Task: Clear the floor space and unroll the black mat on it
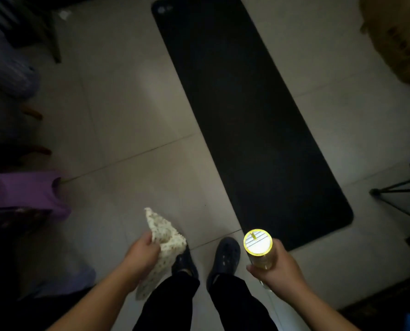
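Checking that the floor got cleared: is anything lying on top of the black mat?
Nothing rests on the black mat; it lies flat and unrolled on the tiled floor. The right hand holds a yellow can that overlaps the mat's near edge in view, hiding a small part.

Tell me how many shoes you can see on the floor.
2: the left shoe partly behind the patterned cloth, the right shoe beside it near the black mat corner. None seen elsewhere.
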Demonstrator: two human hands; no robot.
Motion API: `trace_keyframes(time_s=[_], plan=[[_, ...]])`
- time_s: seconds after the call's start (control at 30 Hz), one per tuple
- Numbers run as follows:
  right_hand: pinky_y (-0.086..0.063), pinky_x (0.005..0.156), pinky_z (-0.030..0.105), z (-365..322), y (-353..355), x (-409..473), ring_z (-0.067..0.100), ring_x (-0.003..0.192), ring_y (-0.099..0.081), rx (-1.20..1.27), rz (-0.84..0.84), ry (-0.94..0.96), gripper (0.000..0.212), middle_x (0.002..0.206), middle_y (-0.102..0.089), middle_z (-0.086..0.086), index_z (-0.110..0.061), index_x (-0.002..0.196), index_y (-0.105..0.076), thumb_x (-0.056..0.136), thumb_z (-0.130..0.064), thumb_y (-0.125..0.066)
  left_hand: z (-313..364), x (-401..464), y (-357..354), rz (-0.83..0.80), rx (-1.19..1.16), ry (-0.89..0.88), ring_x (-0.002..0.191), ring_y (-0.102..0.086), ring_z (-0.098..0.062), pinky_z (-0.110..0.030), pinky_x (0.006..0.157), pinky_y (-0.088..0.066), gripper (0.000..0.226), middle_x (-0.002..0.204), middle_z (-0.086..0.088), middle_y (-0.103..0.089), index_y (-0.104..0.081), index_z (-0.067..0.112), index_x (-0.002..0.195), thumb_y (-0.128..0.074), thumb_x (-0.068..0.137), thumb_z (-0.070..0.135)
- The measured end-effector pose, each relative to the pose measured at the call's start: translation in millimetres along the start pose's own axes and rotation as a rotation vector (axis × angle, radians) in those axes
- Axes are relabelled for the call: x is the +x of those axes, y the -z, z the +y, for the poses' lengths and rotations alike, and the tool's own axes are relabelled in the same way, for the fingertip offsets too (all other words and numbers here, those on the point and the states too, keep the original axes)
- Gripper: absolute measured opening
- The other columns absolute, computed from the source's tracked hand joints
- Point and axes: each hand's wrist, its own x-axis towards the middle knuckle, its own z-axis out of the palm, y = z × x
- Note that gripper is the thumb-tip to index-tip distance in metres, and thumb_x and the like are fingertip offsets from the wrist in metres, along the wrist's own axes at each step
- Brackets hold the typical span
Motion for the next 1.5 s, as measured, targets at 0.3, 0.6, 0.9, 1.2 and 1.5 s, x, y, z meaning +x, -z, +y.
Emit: trace_keyframes(time_s=[0.3, 0.6, 0.9, 1.2, 1.5], plan=[[-0.046, 0.064, 0.002, 73.8, -133.0, 240.6, -0.017, 0.082, -0.063, 0.284, 0.087, -0.004, 0.058, 0.086, -0.07, -0.026, -0.04, 0.098, -0.059, 0.057, -0.019, -0.094, -27.4, 279.3, -114.1, -0.11, -0.052, 0.095, 0.106, -0.062, -0.028, -0.044, 0.091, -0.054, 0.048, 0.121, -0.007, -0.064, -0.056, 0.02, 0.129, -0.039, 0.086, 0.008], [-0.045, 0.072, -0.001, 116.5, -197.6, 391.7, -0.015, 0.093, -0.063, 0.384, 0.233, 0.115, 0.068, 0.096, -0.07, -0.028, -0.028, 0.119, -0.058, 0.061, -0.021, -0.092, -15.9, 433.1, -182.7, -0.232, -0.187, -0.11, 0.092, -0.072, -0.02, -0.038, 0.07, -0.061, 0.044, 0.1, 0.001, -0.075, -0.069, 0.035, 0.101, -0.045, 0.079, 0.006], [-0.048, 0.083, 0.008, 122.4, -222.7, 422.5, 0.0, 0.1, -0.066, 0.395, 0.249, 0.252, 0.06, 0.108, -0.069, -0.005, -0.013, 0.116, -0.058, 0.065, -0.012, -0.089, -38.5, 514.6, -199.1, 0.007, 0.035, -0.151, 0.107, -0.063, -0.028, -0.047, 0.094, -0.053, 0.04, 0.117, -0.005, -0.067, -0.057, 0.021, 0.122, -0.044, 0.085, 0.012], [-0.051, 0.092, 0.024, 125.2, -235.9, 411.8, 0.005, 0.105, -0.065, 0.356, 0.262, 0.143, 0.078, 0.11, -0.068, -0.012, -0.024, 0.122, -0.054, 0.056, -0.051, -0.085, -56.3, 509.7, -223.8, 0.267, 0.139, -0.121, 0.105, -0.061, -0.031, -0.037, 0.084, -0.05, 0.059, 0.117, -0.008, -0.062, -0.046, 0.018, 0.114, -0.071, 0.071, 0.049], [-0.042, 0.067, -0.002, 133.6, -239.3, 403.1, -0.005, 0.081, -0.062, 0.236, 0.282, -0.038, 0.047, 0.09, -0.064, -0.018, -0.039, 0.099, -0.063, 0.064, -0.023, -0.089, -84.4, 486.9, -220.7, 0.154, 0.133, 0.281, 0.103, -0.057, -0.035, -0.039, 0.079, -0.052, 0.077, 0.132, -0.017, -0.05, -0.04, 0.007, 0.13, -0.071, 0.073, 0.048]])
